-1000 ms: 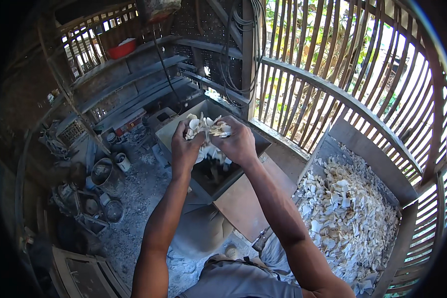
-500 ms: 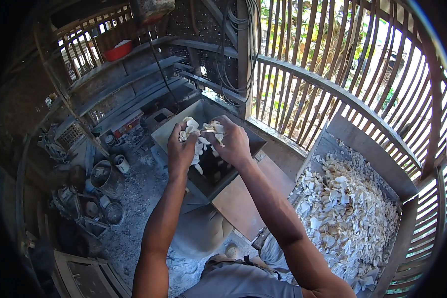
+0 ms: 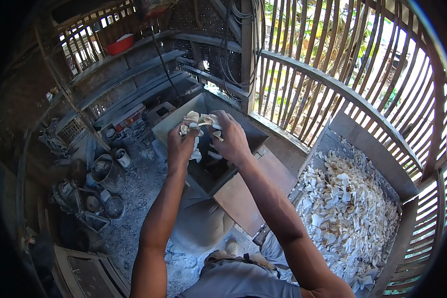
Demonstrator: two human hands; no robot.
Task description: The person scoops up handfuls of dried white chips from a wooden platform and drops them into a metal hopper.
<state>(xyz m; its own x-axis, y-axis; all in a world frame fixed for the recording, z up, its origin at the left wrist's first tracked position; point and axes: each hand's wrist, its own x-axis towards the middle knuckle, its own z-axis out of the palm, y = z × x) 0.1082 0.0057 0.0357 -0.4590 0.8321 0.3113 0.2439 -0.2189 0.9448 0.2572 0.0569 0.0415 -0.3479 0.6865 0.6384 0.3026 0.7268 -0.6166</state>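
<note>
My left hand (image 3: 181, 143) and my right hand (image 3: 229, 138) are held together over a dark metal hopper (image 3: 243, 130), cupping a bunch of white chalky pieces (image 3: 199, 120). A few pieces are dropping from between my hands into the hopper's dark inside. Both forearms reach up from the lower edge. To my right lies a big heap of the same white pieces (image 3: 343, 208) in a wooden bin.
A brown board (image 3: 256, 193) sits beside the hopper. A pale sack (image 3: 198, 226) hangs under it. Tins and pots (image 3: 107, 171) stand on the dusty floor at left. Slatted wooden walls (image 3: 342, 84) and shelves with a red bowl (image 3: 120, 44) surround the spot.
My hands have lowered slightly toward the hopper mouth and spread a little, and several white pieces have fallen from them into the hopper.
</note>
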